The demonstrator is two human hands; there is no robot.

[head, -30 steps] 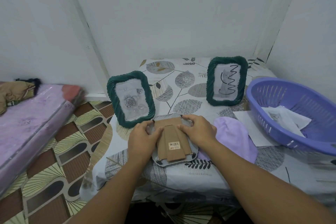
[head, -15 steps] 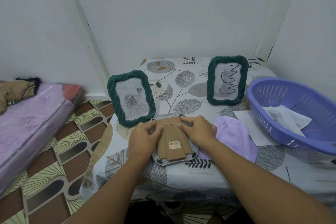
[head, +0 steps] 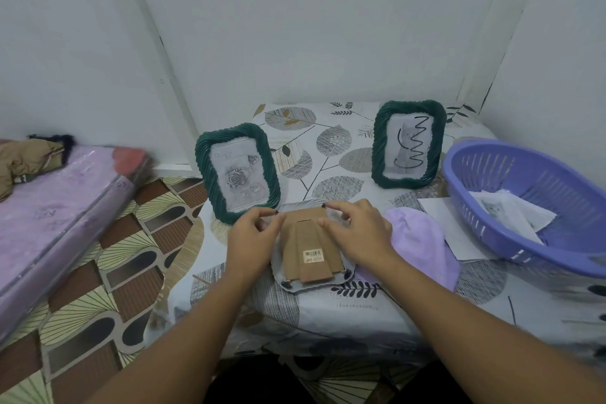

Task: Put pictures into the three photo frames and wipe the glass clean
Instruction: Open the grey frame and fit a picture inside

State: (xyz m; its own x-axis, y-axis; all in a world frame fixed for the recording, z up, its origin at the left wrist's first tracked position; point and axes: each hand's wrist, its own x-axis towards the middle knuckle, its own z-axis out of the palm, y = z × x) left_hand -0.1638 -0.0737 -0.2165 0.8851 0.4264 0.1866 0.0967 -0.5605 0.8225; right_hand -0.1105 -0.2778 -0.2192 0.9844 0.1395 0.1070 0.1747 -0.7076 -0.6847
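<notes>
The third photo frame lies face down on the table, its brown card back and barcode sticker facing up. My left hand grips the frame's upper left edge with curled fingers. My right hand pinches at the upper right corner of the back, index fingertip on a small black clip. Two green rope-edged frames stand upright behind: the left frame holds a rose picture, the right frame a cat picture with black scribbles across it. A lilac cloth lies just right of my right hand.
A purple plastic basket with loose pictures sits at the right. A white sheet lies between it and the cloth. The table's front edge is near my forearms. A mattress lies on the floor at the left.
Both hands had been pressing flat on the card back. Their fingers have now lifted and moved up to the top corners of the back. The frame has stayed in place.
</notes>
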